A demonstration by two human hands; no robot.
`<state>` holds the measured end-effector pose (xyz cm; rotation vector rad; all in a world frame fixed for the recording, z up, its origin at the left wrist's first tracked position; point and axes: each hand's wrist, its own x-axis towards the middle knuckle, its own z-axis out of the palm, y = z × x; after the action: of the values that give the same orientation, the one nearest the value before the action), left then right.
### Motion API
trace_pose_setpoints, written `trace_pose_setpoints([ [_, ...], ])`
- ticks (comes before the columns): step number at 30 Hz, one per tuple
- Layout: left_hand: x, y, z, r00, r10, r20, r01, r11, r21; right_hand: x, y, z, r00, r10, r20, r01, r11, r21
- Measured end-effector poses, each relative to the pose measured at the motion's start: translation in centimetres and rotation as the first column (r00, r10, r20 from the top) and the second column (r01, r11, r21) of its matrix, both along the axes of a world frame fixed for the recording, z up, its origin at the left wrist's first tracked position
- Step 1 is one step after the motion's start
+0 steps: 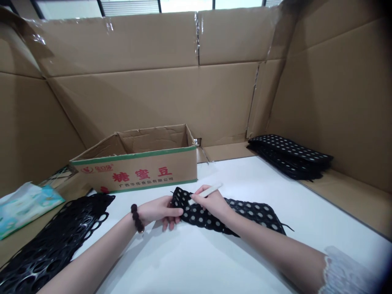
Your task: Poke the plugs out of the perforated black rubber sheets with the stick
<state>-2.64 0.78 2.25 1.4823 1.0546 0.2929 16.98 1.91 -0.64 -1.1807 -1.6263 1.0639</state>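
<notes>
A long black strip with rows of pale dots (257, 212) lies across the white table. Its left end is pinched by my left hand (162, 210), thumb on top and fingers partly beneath. My right hand (212, 202) is closed on a white pen-like tool (208, 192), whose lower tip touches the strip close to my left hand. The right forearm covers part of the strip.
Behind my hands stands an open cardboard box (143, 171) with red lettering. Dotted black strips are stacked (290, 153) at the right rear. At left lie black perforated pieces (55, 241) and a tissue pack (29, 206). Cardboard walls (147, 98) surround the table (190, 261).
</notes>
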Motion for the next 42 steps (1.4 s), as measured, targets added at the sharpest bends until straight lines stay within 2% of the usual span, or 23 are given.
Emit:
trace_pose_setpoints([
  [2,0.3,-0.2,-0.2,0.998,0.001,-0.069,-0.001,1.0,0.001,-0.1,-0.4,0.2,0.998,0.05,-0.024,-0.05,0.999,-0.013],
  [4,0.5,-0.4,-0.4,0.989,0.029,-0.145,-0.03,1.0,-0.002,-0.4,-0.7,0.2,0.998,0.049,-0.039,-0.05,0.998,-0.036],
  [7,0.6,-0.4,-0.6,0.98,0.069,-0.187,-0.072,0.997,-0.013,-0.8,-0.9,-0.3,0.996,-0.082,-0.03,0.081,0.996,-0.031],
  [10,0.6,-0.3,-0.7,0.981,0.093,-0.169,-0.102,0.994,-0.046,-1.1,-1.1,-0.9,0.989,-0.145,-0.04,0.145,0.989,0.009],
  [13,0.6,-0.3,-0.6,0.985,0.099,-0.138,-0.11,0.991,-0.072,-1.3,-1.4,-1.0,0.994,-0.108,-0.013,0.108,0.993,0.049],
  [18,0.7,-0.7,-0.3,0.998,0.053,-0.029,-0.055,0.995,-0.082,-1.4,-1.8,-0.9,0.996,-0.08,0.036,0.076,0.992,0.097],
  [24,0.9,-0.7,-0.7,0.988,0.069,-0.139,-0.066,0.998,0.025,-1.3,-2.0,-0.7,0.995,-0.038,0.09,0.025,0.989,0.144],
  [32,0.3,-0.4,-1.0,0.993,0.12,0.018,-0.117,0.986,-0.118,-1.2,-2.2,-0.5,0.998,-0.049,0.039,0.041,0.985,0.17],
  [37,0.3,-0.4,-0.9,1.0,-0.009,0.021,0.011,0.995,-0.095,-1.1,-2.1,-0.3,0.998,-0.026,0.057,0.016,0.985,0.171],
  [42,0.4,-0.6,-0.5,0.996,-0.044,-0.081,0.043,0.999,-0.01,-1.1,-2.1,-0.6,0.998,0.01,0.068,-0.019,0.991,0.134],
])
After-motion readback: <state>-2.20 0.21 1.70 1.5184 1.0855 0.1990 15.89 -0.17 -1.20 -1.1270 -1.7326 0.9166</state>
